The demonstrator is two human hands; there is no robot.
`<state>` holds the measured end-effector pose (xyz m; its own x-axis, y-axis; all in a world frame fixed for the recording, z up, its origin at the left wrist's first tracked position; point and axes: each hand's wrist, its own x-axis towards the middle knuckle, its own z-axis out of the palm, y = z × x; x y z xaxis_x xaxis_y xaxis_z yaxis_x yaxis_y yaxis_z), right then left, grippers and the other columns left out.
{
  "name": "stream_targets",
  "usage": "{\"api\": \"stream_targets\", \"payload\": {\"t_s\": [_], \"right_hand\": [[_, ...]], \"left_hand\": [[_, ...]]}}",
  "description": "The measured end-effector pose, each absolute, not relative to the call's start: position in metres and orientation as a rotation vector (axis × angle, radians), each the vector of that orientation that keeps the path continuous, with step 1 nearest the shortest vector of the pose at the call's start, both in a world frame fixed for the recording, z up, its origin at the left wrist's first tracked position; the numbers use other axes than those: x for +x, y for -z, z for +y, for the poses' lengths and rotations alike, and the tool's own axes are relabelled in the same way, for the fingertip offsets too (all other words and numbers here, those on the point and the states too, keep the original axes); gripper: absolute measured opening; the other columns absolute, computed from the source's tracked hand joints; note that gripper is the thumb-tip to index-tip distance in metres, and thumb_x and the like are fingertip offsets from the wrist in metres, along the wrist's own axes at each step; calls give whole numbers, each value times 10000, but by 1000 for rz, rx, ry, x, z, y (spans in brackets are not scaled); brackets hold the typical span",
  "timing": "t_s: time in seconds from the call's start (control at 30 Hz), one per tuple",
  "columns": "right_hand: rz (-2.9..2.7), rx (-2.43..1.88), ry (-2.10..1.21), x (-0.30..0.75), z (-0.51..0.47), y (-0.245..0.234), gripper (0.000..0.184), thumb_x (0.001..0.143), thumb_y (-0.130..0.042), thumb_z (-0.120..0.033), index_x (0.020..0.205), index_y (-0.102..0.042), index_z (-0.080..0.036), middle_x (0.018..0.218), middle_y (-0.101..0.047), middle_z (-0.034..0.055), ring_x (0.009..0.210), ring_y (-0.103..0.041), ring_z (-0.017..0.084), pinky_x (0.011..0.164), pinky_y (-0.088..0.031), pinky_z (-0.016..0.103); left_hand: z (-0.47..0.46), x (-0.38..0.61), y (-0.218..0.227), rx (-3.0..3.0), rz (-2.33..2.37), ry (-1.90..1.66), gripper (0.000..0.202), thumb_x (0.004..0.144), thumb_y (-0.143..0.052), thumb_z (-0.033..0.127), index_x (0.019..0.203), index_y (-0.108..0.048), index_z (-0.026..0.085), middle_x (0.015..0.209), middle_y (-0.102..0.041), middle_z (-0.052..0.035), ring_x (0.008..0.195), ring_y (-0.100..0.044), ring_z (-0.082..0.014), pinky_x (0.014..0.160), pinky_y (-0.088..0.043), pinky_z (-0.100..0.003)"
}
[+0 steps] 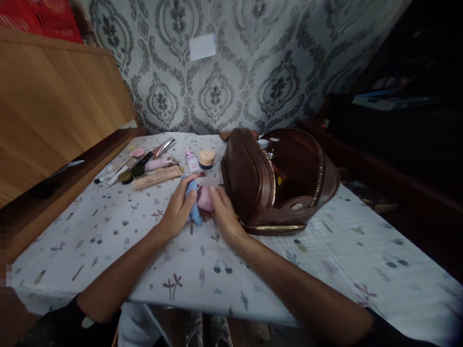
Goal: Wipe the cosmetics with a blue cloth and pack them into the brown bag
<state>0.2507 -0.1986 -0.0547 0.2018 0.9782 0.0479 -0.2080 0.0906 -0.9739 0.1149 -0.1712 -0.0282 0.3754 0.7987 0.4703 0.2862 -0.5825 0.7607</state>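
Note:
Near the middle of the table, my left hand (178, 207) is closed on a crumpled blue cloth (196, 215). The cloth presses against the left side of a small pink rounded item (205, 198), whose exact kind I cannot make out. My right hand (226, 212) grips that pink item from the other side, thumb on top. Just right of my hands sits a brown leather bag (249, 178), unzipped, with a few small items showing inside its opening. Behind my hands stand a jar with a beige lid (207, 158) and a small pink-and-white tube (192, 161).
Left of my hands lie a beige cosmetic tube (157, 177), a pale pink tube (159, 163), dark round pots (125, 177) and several slim items. A patterned cloth covers the table (108, 241). A wooden panel (61, 101) borders the left, and papered wall (235, 62) the back.

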Motion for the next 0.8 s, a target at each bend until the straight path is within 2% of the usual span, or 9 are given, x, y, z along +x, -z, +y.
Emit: {"api": "stream_targets", "payload": {"t_s": [0.07, 0.13, 0.23, 0.33, 0.43, 0.57, 0.67, 0.73, 0.8], "right_hand": [[-1093, -1138, -948, 252, -200, 57, 428, 820, -582, -562, 1043, -527, -201, 906, -591, 31, 763, -575, 151, 611, -486, 252], [-1181, -1169, -866, 253, -202, 58, 433, 812, -605, -498, 1112, -521, -197, 1014, -589, 53, 856, -571, 161, 710, -500, 279], [-1118, -1149, -920, 253, -202, 59, 433, 816, -601, -505, 1119, -527, -205, 997, -584, 38, 854, -567, 153, 741, -505, 285], [-898, -1017, -1161, 251, -200, 56, 408, 828, -578, -574, 1016, -548, -213, 884, -584, 11, 768, -572, 140, 636, -506, 245], [-665, -881, -1443, 249, -199, 49, 404, 886, -507, -596, 888, -545, -193, 697, -561, -11, 566, -529, 110, 462, -433, 194], [-471, -884, -1723, 252, -199, 38, 555, 1002, -209, -563, 751, -514, -173, 504, -530, -2, 350, -437, 84, 316, -271, 166], [-471, -850, -1857, 256, -199, 35, 638, 1003, -109, -574, 737, -518, -163, 473, -553, 19, 282, -376, 74, 271, -169, 156], [-513, -831, -1917, 258, -199, 35, 651, 997, -102, -587, 743, -524, -160, 464, -557, 22, 265, -361, 75, 261, -150, 154], [-550, -843, -1957, 259, -199, 34, 641, 993, -112, -591, 752, -523, -163, 457, -557, 20, 259, -363, 81, 258, -155, 155]], "left_hand": [[-171, 116, 29, 2136, 922, -1185, 492, 1004, -307, 505, 1327, -505, 191, 1377, -556, -122, 1310, -498, -224, 1130, -369, -391], [-170, 116, 30, 2238, 912, -1156, 476, 1019, -290, 459, 1339, -506, 181, 1388, -550, -127, 1326, -483, -216, 1143, -352, -397], [-170, 116, 32, 2372, 947, -1081, 457, 1018, -321, 409, 1387, -477, 189, 1380, -545, -136, 1300, -501, -227, 1118, -380, -412], [-172, 115, 32, 2503, 956, -1026, 473, 1001, -375, 389, 1426, -443, 194, 1356, -539, -153, 1254, -526, -255, 1061, -432, -418], [-173, 114, 31, 2567, 921, -1013, 494, 975, -431, 382, 1438, -435, 209, 1309, -555, -149, 1189, -559, -267, 1008, -470, -415], [-172, 112, 29, 2411, 882, -1046, 493, 964, -450, 425, 1408, -471, 210, 1228, -613, -131, 1125, -600, -257, 967, -495, -392], [-172, 111, 30, 2154, 858, -995, 540, 969, -407, 515, 1392, -484, 189, 912, -686, -71, 857, -660, -201, 801, -544, -321], [-171, 111, 31, 1984, 820, -968, 596, 960, -382, 577, 1374, -500, 165, 706, -644, -15, 646, -622, -155, 655, -534, -269], [-172, 112, 30, 1842, 777, -954, 647, 944, -372, 625, 1356, -513, 146, 614, -607, 12, 536, -581, -132, 555, -506, -238]]}}
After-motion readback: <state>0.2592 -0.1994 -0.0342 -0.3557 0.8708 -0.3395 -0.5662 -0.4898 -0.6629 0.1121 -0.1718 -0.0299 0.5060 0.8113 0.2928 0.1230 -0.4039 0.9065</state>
